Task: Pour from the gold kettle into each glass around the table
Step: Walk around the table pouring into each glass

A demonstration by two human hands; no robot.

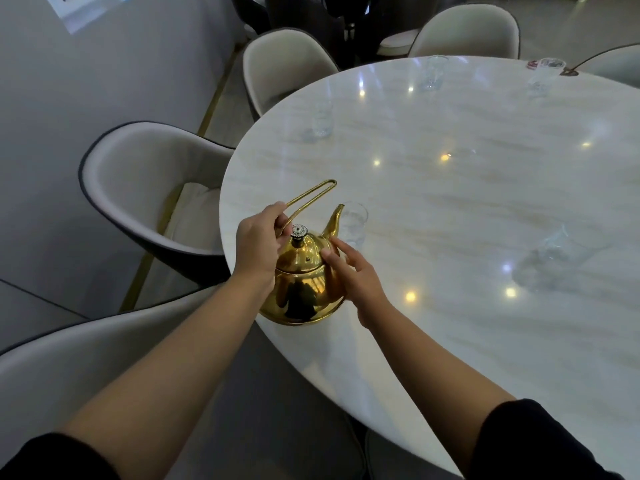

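Note:
The gold kettle (303, 289) stands at the near left edge of the round marble table (485, 209). My left hand (258, 245) grips its thin wire handle, which leans back to the left. My right hand (349, 271) rests with spread fingers against the kettle's right side, by the lid. The spout points at a clear glass (354, 223) just behind it. More clear glasses stand around the table: one at the left (322, 119), one at the back (433, 72), one at the back right (545, 74), and one at the right (557, 251).
Cream shell chairs surround the table: one at the left (138, 188), one at the near left (86, 358), two at the back (284, 64) (467, 29). A grey wall runs along the left. A dark chair edge curves in at the top right.

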